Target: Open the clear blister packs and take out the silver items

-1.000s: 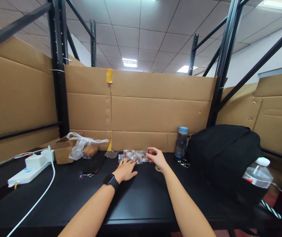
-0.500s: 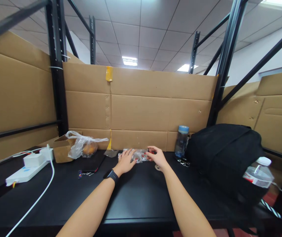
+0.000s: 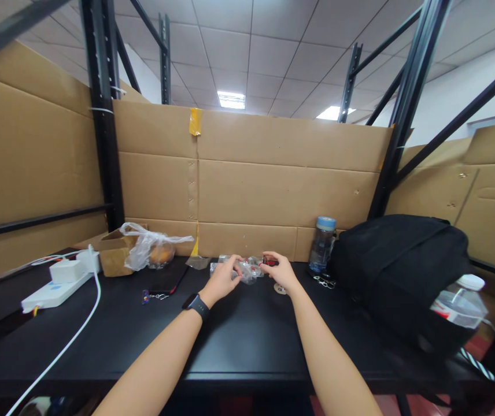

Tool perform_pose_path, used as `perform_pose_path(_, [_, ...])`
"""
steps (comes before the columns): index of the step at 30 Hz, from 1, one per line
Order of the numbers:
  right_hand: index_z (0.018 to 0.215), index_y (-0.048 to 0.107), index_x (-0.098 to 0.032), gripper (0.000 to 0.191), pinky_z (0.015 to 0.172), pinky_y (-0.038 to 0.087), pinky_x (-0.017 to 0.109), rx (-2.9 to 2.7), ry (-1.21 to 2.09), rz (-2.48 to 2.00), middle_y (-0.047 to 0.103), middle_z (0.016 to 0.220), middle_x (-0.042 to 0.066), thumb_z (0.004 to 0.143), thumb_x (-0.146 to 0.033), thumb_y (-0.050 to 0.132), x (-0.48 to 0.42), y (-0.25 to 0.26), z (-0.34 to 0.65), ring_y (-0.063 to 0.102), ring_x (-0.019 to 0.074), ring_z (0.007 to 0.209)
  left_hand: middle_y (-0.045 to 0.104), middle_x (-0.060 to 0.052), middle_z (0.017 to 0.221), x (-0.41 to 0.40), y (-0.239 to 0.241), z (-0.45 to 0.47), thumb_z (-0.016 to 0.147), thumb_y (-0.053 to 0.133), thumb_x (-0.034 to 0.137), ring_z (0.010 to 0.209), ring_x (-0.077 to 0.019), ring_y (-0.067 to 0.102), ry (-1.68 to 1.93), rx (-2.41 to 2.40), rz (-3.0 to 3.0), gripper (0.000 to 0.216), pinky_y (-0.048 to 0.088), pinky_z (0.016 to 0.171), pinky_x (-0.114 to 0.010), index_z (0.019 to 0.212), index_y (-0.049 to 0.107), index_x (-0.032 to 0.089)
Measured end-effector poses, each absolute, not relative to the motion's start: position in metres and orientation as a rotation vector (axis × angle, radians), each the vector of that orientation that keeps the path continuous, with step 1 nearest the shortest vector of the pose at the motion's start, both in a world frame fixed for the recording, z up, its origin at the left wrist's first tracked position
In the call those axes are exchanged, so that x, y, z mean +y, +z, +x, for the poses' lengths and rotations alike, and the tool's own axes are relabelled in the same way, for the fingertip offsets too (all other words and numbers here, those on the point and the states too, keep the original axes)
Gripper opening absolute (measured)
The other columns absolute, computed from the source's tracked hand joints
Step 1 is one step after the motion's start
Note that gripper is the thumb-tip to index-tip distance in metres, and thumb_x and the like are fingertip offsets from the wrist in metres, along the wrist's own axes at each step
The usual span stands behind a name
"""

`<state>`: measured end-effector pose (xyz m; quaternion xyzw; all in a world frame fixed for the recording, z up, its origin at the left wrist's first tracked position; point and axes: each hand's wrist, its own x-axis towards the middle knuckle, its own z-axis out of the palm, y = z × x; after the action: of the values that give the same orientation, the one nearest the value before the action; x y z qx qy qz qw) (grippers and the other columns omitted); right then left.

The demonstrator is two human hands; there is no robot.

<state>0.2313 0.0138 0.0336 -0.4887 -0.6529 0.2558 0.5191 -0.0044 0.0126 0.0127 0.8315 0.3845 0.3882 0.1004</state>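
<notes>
A crinkled clear plastic bag (image 3: 247, 269) with small red-and-white pieces inside lies at the back of the black table (image 3: 247, 341). My left hand (image 3: 221, 279), with a black watch on the wrist, pinches the bag's left part and lifts it a little. My right hand (image 3: 280, 271) is closed on a small red-and-black piece (image 3: 270, 263) at the bag's right end. Both hands are close together near the cardboard wall.
A blue-capped bottle (image 3: 322, 244), a key ring (image 3: 323, 282) and a black backpack (image 3: 403, 271) stand to the right. Left are a phone (image 3: 167, 283), a bagged orange (image 3: 158, 252), a cardboard box (image 3: 111, 254) and a white power strip (image 3: 56, 289) with cable. A plastic jug (image 3: 462, 303) sits far right.
My left hand moved from flat on the table up to the bag and pinched it, raising it slightly. My right hand stayed on the red-and-black piece.
</notes>
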Motion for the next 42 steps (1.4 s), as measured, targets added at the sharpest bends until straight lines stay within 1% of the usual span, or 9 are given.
perform_pose_path(4, [0.112,0.071,-0.015,0.047,0.073,0.054,0.029,-1.700,0.427,-1.193,0.071,0.102,0.008,0.065,-0.021,0.075,0.021,0.028,0.240,0.065,0.0164,0.078,0.075,0.000,0.096,0.004,0.012,-0.002,0.084,0.061,0.017,0.099,-0.0208,0.068,0.845,1.145,2.633,0.032,0.038,0.106,-0.037,0.114,0.066,0.026])
perform_pose_path(7, [0.110,0.072,-0.017,0.047,0.072,0.052,0.027,-1.813,0.405,-1.237,0.072,0.099,0.006,0.064,-0.018,0.076,0.019,0.028,0.242,0.062,0.0133,0.071,0.075,-0.002,0.104,0.000,0.011,0.001,0.087,0.060,0.022,0.104,-0.0232,0.067,0.699,1.159,2.705,0.022,0.033,0.109,-0.041,0.106,0.071,0.026])
perform_pose_path(11, [0.110,0.074,-0.018,0.047,0.063,0.046,0.024,-1.956,0.432,-1.305,0.072,0.084,0.002,0.063,-0.021,0.079,0.012,0.031,0.241,0.056,0.0112,0.059,0.072,-0.004,0.115,-0.004,0.013,0.002,0.088,0.060,0.027,0.111,-0.0255,0.064,0.597,1.050,2.796,0.025,0.041,0.103,-0.037,0.111,0.071,0.026])
perform_pose_path(14, [0.104,0.076,-0.018,0.043,0.065,0.046,0.025,-2.060,0.407,-1.298,0.072,0.081,0.001,0.062,-0.020,0.079,0.008,0.031,0.241,0.059,0.0139,0.064,0.071,-0.005,0.118,-0.006,0.014,0.002,0.092,0.055,0.028,0.113,-0.0250,0.063,0.532,1.003,2.821,0.029,0.043,0.100,-0.035,0.116,0.071,0.027])
perform_pose_path(19, [0.100,0.078,-0.020,0.043,0.072,0.049,0.026,-2.161,0.414,-1.355,0.074,0.089,0.003,0.058,-0.020,0.081,0.004,0.033,0.242,0.065,0.0181,0.075,0.067,-0.003,0.128,-0.008,0.013,0.001,0.090,0.059,0.033,0.122,-0.0277,0.059,0.398,0.991,2.797,0.032,0.039,0.106,-0.043,0.121,0.070,0.035])
perform_pose_path(24, [0.095,0.078,-0.022,0.042,0.068,0.049,0.025,-2.262,0.503,-1.414,0.074,0.081,0.000,0.054,-0.025,0.086,-0.002,0.037,0.240,0.066,0.0170,0.070,0.069,-0.002,0.124,-0.009,0.015,-0.001,0.085,0.066,0.037,0.120,-0.0285,0.059,0.385,0.957,2.782,0.035,0.035,0.109,-0.045,0.120,0.071,0.037])
perform_pose_path(31, [0.088,0.076,-0.022,0.037,0.059,0.045,0.023,-2.311,0.653,-1.456,0.073,0.070,-0.003,0.053,-0.030,0.088,-0.005,0.038,0.238,0.066,0.0165,0.064,0.069,0.000,0.127,-0.011,0.020,-0.004,0.084,0.057,0.019,0.123,-0.0255,0.058,0.308,0.953,2.756,0.042,0.036,0.110,-0.043,0.119,0.070,0.038])
perform_pose_path(35, [0.084,0.075,-0.021,0.034,0.058,0.045,0.023,-2.299,0.611,-1.446,0.072,0.070,-0.002,0.053,-0.029,0.089,-0.003,0.035,0.234,0.065,0.0164,0.063,0.061,0.000,0.141,-0.010,0.021,-0.005,0.084,0.055,0.016,0.132,-0.0283,0.053,0.249,0.967,2.762,0.049,0.034,0.113,-0.050,0.123,0.070,0.042])
perform_pose_path(42, [0.077,0.073,-0.019,0.032,0.057,0.042,0.023,-2.266,0.475,-1.412,0.069,0.068,-0.002,0.052,-0.029,0.090,-0.002,0.032,0.229,0.061,0.0148,0.061,0.053,0.000,0.149,-0.011,0.022,-0.004,0.083,0.056,0.017,0.136,-0.0283,0.050,0.195,0.981,2.765,0.051,0.034,0.114,-0.050,0.125,0.068,0.043])
